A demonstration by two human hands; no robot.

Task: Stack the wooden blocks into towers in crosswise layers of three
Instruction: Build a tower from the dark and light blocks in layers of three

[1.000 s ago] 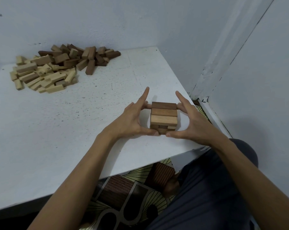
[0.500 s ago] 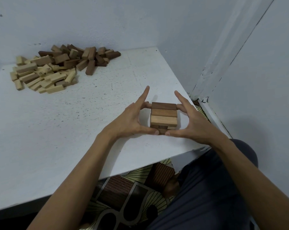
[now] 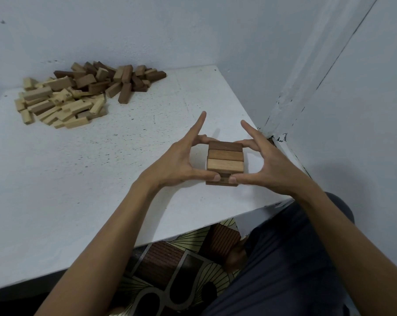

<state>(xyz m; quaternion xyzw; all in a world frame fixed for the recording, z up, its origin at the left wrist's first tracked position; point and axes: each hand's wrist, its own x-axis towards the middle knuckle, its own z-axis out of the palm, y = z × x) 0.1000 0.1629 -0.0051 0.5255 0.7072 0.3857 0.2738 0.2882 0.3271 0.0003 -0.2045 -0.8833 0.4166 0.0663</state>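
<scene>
The pile [image 3: 78, 94] lies far left of the tower [image 3: 224, 163] on the worktop [image 3: 101, 179]. The left hand [image 3: 179, 163] and right hand [image 3: 268, 165] pinch the tower from either side, seemingly squaring its layers. Next, release gently and fetch three more from the pile.

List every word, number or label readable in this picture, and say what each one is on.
No text here can be read.
Dark stamp on a pale wooden block in the loose pile: too small and blurred to read.
No marking shows on the brown wooden block tower.
</scene>
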